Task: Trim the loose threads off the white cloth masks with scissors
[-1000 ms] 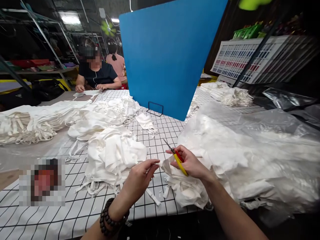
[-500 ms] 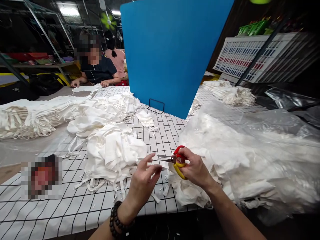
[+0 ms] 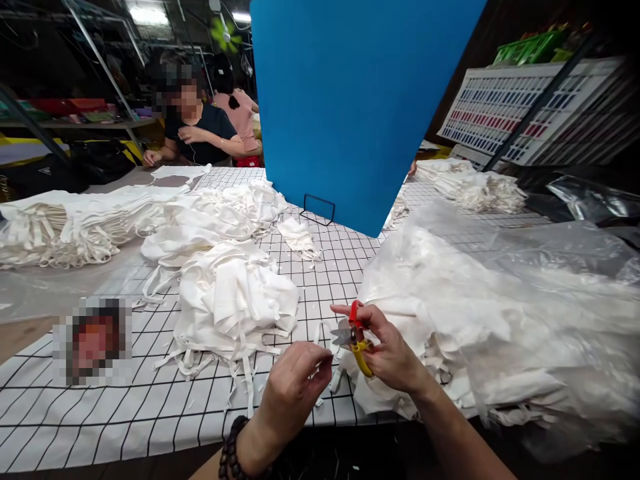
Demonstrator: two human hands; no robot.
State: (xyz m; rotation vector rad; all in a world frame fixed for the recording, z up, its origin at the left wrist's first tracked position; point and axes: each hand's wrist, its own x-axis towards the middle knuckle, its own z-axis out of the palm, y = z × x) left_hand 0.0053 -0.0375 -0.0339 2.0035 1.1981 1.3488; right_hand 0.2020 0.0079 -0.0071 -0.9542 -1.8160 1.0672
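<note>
The right hand (image 3: 395,350) grips the red-and-yellow scissors (image 3: 357,333) by their handles so the blades face nine o'clock, just above the left hand (image 3: 297,383), pinched closed, whether around anything I cannot tell, while white fabric (image 3: 235,293) lies at ten o'clock, seemingly for easy reach.

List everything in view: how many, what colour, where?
scissors: one, red-and-yellow handles, front centre
cloth pieces: many, white, left and right
plastic sheeting: uncounted, clear, right
table cover: one, white, black-lined, below
board: one, blue, centre
wire stand: one, black, board's foot
slotted panels: several, white, back right
basket: one, green, back right
co-workers: at least two, dark and pink tops, back
fan: one, green, back left
bags: some, black, left
blurred patch: one, reddish, left, unidentifiable
beads: several, dark, left wrist
left grip: one, bare, front centre
right grip: one, bare, holding scissors
</note>
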